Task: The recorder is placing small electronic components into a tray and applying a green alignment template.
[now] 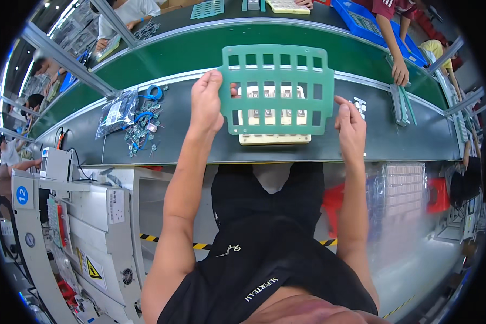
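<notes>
My left hand (206,102) grips the left edge of a green plate (281,74) with rows of rectangular cutouts, thumb in front and a fingertip showing through a cutout. The plate is held up above the bench. My right hand (352,129) is beside the plate's right edge, index finger stretched toward it and thumb apart; I see nothing in it. Behind and below the plate lies a cream fixture block (275,140), and small grey parts on it show through the cutouts. The plate hides most of the block.
At left on the bench are a clear bag of parts (119,114), a loose pile of small metal pieces (142,135) and blue tape rolls (154,93). Small pale parts (360,107) lie right of my hand. A co-worker's hand (400,72) is beside a grey rail (399,108).
</notes>
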`<state>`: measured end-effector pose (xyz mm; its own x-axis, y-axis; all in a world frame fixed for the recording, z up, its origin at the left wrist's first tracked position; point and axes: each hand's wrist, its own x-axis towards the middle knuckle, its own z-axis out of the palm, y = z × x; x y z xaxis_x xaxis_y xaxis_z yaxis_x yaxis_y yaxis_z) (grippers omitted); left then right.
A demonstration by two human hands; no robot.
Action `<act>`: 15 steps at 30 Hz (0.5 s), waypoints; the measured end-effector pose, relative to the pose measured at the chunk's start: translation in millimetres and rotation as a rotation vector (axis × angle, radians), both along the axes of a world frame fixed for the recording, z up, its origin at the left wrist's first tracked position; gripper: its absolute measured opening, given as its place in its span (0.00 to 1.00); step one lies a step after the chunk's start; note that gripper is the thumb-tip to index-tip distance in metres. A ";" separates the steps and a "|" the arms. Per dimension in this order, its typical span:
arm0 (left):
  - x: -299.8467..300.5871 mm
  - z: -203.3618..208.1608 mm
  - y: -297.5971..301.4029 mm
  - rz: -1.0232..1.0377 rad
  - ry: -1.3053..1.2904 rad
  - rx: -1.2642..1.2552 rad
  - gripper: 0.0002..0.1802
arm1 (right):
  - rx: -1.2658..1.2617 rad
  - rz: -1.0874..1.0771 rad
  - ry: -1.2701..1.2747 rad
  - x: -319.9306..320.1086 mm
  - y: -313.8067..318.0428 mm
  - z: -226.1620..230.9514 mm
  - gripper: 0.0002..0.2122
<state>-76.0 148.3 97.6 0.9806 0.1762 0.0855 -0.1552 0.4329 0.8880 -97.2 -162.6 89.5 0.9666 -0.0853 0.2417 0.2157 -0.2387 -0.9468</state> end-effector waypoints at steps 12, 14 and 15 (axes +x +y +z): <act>-11.6 56.9 0.8 0.453 -0.899 0.990 0.13 | 0.669 0.211 0.235 5.4 -3.8 34.6 0.37; -15.7 42.0 -1.1 0.181 -0.644 0.766 0.15 | 0.568 0.240 0.170 13.2 -16.9 16.1 0.18; -14.4 26.6 -3.3 0.044 -0.540 0.605 0.15 | 0.538 0.177 0.148 12.3 -13.0 12.4 0.13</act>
